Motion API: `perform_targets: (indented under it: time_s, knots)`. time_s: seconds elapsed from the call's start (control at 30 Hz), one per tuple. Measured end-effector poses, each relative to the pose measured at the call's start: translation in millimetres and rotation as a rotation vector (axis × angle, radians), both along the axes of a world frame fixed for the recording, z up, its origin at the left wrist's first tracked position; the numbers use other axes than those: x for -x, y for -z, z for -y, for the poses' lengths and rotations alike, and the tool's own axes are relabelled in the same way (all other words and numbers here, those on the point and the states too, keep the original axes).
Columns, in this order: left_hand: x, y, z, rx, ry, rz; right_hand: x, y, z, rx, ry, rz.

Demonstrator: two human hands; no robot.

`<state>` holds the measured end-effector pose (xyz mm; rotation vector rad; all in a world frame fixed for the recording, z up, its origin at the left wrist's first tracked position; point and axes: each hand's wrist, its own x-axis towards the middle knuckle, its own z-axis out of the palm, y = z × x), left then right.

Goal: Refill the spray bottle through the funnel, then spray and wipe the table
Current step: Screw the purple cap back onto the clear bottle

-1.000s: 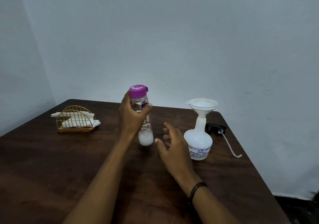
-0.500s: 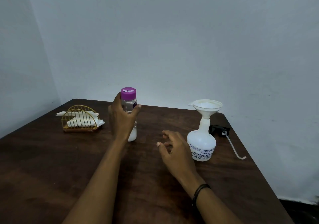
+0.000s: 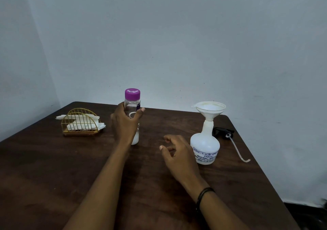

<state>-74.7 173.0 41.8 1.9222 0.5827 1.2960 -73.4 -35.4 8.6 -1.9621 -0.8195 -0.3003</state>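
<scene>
The left hand (image 3: 126, 123), fingers clamped on it, has set the purple-capped bottle (image 3: 133, 113) down on the table (image 3: 53, 167), right hand (image 3: 178, 154) loosely apart, so pouring looks finished.

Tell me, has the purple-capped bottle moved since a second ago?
Yes. The clear bottle in the left hand went left, away from the spray bottle toward the napkin holder, and now stands on the table.

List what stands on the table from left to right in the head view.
Gold wire napkin holder with white napkins → clear bottle with purple cap, gripped by the left hand → right hand → white spray bottle carrying a white funnel → black spray head with tube.
</scene>
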Motion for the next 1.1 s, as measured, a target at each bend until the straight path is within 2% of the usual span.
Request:
perform_targets:
  time_s: [0.5,1.1]
  knots:
    - [-4.1,4.8,3.6,0.052,-0.101,-0.080,-2.1,-0.6,1.3,0.001,0.004,0.009]
    - [-3.1,6.9,1.3,0.068,-0.056,-0.105,-0.6,-3.5,2.4,-0.006,0.012,0.022]
